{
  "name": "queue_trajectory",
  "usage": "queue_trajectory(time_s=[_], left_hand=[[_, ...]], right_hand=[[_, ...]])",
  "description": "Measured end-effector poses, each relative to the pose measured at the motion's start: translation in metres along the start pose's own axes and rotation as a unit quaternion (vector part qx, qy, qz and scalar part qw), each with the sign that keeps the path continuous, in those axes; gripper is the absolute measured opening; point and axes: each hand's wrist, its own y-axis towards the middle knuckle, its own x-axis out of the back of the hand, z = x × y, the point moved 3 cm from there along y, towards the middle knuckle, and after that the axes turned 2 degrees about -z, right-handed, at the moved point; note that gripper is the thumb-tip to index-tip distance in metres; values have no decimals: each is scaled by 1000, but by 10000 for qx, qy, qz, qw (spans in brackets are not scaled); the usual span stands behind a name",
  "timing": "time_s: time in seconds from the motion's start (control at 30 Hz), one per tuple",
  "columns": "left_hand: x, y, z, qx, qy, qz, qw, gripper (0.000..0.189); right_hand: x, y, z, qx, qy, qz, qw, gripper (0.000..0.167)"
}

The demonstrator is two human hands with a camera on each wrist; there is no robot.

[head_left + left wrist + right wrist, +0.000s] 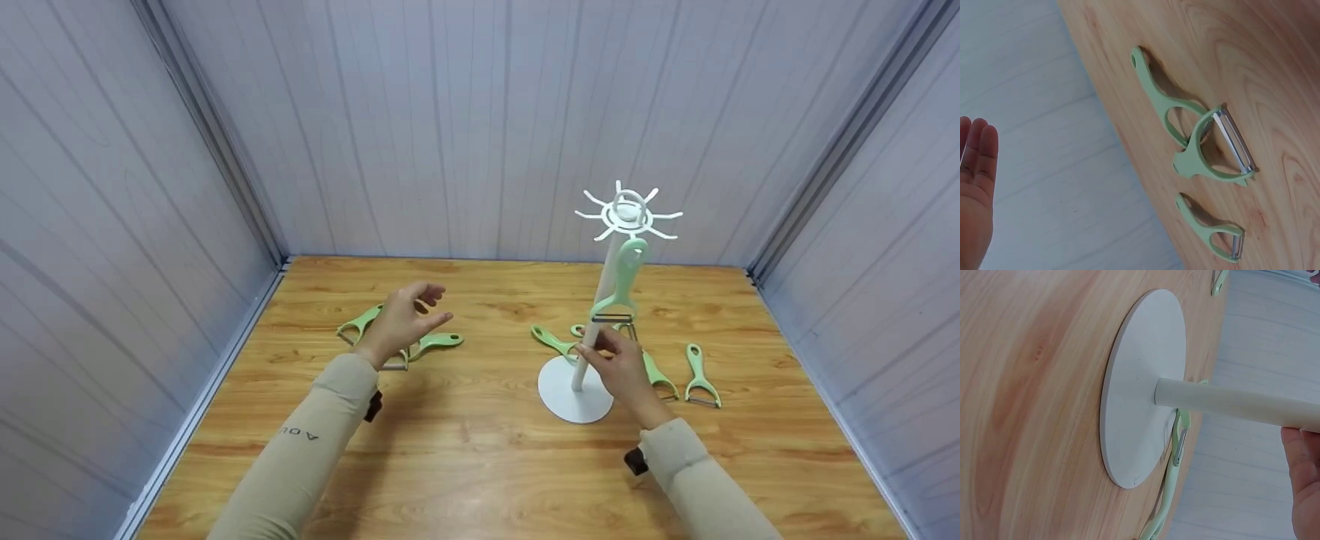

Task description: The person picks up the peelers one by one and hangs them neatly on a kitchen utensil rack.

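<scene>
A white stand [575,409] has a round base on the wooden table and a ring of hooks [626,216] on top. My right hand [624,373] pinches its pole [1224,400] partway up, thumb and fingers at either side. From a front hook hangs a light-green peeler [627,276], handle up and blade down, just above the right hand. In the head view my left hand [401,319] hovers over three green peelers at the left, thumb apart from loosely bent fingers, holding nothing. The left wrist view shows these peelers [1158,101] lying together, two overlapping; the hand partly hides them in the head view.
Several more green peelers [696,366] lie behind and to the right of the stand's base, one partly hidden by the right hand. Pale panelled walls [465,135] enclose the table [480,465] at the back and both sides.
</scene>
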Motion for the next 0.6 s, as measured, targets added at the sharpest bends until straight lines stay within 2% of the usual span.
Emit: queue_trajectory(time_s=[0.33,0.6], left_hand=[[1,10,7,193,262,244,9992,46],[-4,16,12,335,244,454,9981,50]], right_hand=[[0,0,-1,61,5,62,10000,20],[1,0,-1,-225,10,102,9997,22]])
